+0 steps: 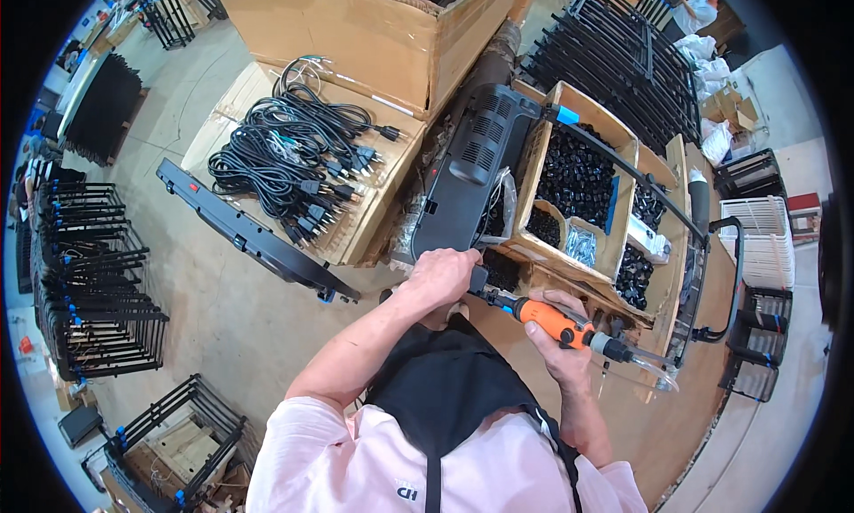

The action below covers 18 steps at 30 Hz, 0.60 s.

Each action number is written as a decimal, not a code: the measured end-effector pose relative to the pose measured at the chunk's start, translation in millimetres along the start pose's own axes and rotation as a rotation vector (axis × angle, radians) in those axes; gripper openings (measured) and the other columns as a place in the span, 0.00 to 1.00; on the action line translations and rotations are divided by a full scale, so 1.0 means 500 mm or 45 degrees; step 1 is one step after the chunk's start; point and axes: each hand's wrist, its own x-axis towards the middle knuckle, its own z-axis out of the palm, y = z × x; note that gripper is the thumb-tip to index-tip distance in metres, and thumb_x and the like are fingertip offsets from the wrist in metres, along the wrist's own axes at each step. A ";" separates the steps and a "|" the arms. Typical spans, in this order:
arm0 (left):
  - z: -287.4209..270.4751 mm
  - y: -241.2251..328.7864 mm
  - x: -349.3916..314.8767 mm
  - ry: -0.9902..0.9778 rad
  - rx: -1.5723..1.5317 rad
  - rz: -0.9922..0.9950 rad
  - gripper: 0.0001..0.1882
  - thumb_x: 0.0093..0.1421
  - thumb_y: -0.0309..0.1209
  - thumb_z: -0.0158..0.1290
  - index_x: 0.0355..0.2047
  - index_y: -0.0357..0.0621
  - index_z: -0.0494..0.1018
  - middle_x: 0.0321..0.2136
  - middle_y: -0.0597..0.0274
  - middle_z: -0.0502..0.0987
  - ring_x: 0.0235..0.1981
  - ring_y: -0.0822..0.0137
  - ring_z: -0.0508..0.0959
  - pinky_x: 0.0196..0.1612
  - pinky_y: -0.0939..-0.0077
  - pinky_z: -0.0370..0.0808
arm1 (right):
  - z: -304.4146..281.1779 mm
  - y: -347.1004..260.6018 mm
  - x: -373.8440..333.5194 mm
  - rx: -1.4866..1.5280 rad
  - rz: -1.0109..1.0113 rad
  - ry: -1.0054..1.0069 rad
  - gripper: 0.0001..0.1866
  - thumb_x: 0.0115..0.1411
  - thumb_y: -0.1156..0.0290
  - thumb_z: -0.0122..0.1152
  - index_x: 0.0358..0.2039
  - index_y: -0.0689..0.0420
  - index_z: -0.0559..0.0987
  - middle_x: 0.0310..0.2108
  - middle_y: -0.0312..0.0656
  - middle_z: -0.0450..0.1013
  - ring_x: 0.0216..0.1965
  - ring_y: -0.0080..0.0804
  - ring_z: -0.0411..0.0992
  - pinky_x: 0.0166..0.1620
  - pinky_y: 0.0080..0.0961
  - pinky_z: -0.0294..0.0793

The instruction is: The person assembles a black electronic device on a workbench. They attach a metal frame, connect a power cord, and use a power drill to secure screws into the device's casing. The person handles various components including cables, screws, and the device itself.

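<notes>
The driver point(551, 322) is smooth & orange, shaped like a fat stick, w/ dark ends. A see-thru tube point(654, 366) comes out of its back. It's out in front of the person, a bit to the R, lying nearly flat, & its thin tip points L at the near end of the long dark gray part point(449, 219). That part looks like hard plastic, w/ round corners & rows of slots up top.

The R hand point(565, 348) is wrapped tight round the driver, thumb on the near side. The L hand point(447, 273) is bent over the part's near end, fingers close together (can't tell if it's pinching anything). Both arms reach fwd over a black apron point(431, 379).

R of the part is a tan box point(569, 266) w/ little rooms: shiny black bits point(574, 170) in one, silver bits point(581, 243) nearby. On the L, bendy black cords point(285, 157) lie in a heap on cardboard point(391, 206), & a long dark strip point(249, 233) leans by it. Farther L, thin black frames point(98, 282) stand on the floor point(205, 299).
</notes>
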 end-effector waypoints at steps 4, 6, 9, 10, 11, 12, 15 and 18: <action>0.017 -0.007 0.003 0.016 -0.009 0.014 0.16 0.66 0.28 0.49 0.50 0.47 0.81 0.33 0.43 0.86 0.39 0.44 0.87 0.44 0.46 0.82 | 0.013 0.002 0.002 -0.009 -0.004 -0.009 0.25 0.58 0.79 0.74 0.56 0.62 0.77 0.54 0.48 0.81 0.57 0.37 0.79 0.64 0.37 0.77; 0.030 -0.019 0.003 0.041 -0.017 0.023 0.16 0.70 0.33 0.47 0.52 0.51 0.81 0.34 0.43 0.86 0.38 0.42 0.86 0.43 0.44 0.81 | 0.018 -0.002 0.005 -0.040 0.028 -0.036 0.25 0.58 0.78 0.74 0.56 0.61 0.77 0.53 0.47 0.81 0.57 0.36 0.79 0.64 0.36 0.77; 0.036 -0.020 0.001 0.051 -0.043 0.025 0.16 0.72 0.34 0.47 0.52 0.49 0.81 0.34 0.42 0.86 0.39 0.42 0.86 0.44 0.45 0.81 | 0.022 0.003 0.008 -0.040 0.001 -0.060 0.25 0.58 0.77 0.74 0.56 0.60 0.78 0.53 0.46 0.82 0.56 0.36 0.80 0.63 0.35 0.77; 0.035 -0.018 -0.002 0.071 -0.083 -0.007 0.16 0.72 0.34 0.47 0.52 0.48 0.81 0.34 0.42 0.86 0.39 0.41 0.86 0.44 0.45 0.81 | 0.024 0.003 0.010 -0.059 0.003 -0.075 0.25 0.58 0.77 0.74 0.56 0.60 0.78 0.53 0.46 0.82 0.56 0.35 0.80 0.63 0.35 0.77; 0.033 -0.014 -0.004 0.091 -0.124 -0.038 0.16 0.73 0.34 0.47 0.52 0.47 0.80 0.34 0.42 0.86 0.39 0.41 0.86 0.45 0.45 0.81 | 0.025 0.002 0.012 -0.078 0.004 -0.091 0.25 0.59 0.77 0.74 0.56 0.60 0.78 0.53 0.46 0.82 0.56 0.35 0.80 0.63 0.35 0.77; 0.032 -0.011 -0.005 0.112 -0.165 -0.070 0.16 0.73 0.35 0.47 0.53 0.47 0.80 0.34 0.42 0.86 0.40 0.41 0.86 0.45 0.45 0.81 | 0.026 0.002 0.014 -0.096 0.006 -0.106 0.25 0.59 0.76 0.74 0.56 0.60 0.78 0.53 0.46 0.81 0.56 0.35 0.80 0.63 0.35 0.77; 0.054 -0.022 0.002 0.111 -0.126 -0.053 0.16 0.74 0.36 0.47 0.53 0.45 0.79 0.35 0.42 0.86 0.40 0.40 0.86 0.46 0.45 0.81 | 0.031 0.001 0.020 -0.115 0.021 -0.187 0.27 0.60 0.81 0.72 0.59 0.62 0.75 0.56 0.50 0.79 0.59 0.38 0.78 0.65 0.38 0.76; 0.041 -0.016 0.001 0.037 -0.122 -0.108 0.15 0.74 0.36 0.47 0.52 0.45 0.79 0.38 0.41 0.86 0.43 0.40 0.85 0.48 0.44 0.80 | 0.034 0.012 0.027 -0.166 0.005 -0.225 0.27 0.60 0.81 0.71 0.59 0.63 0.75 0.56 0.50 0.79 0.59 0.38 0.77 0.65 0.37 0.75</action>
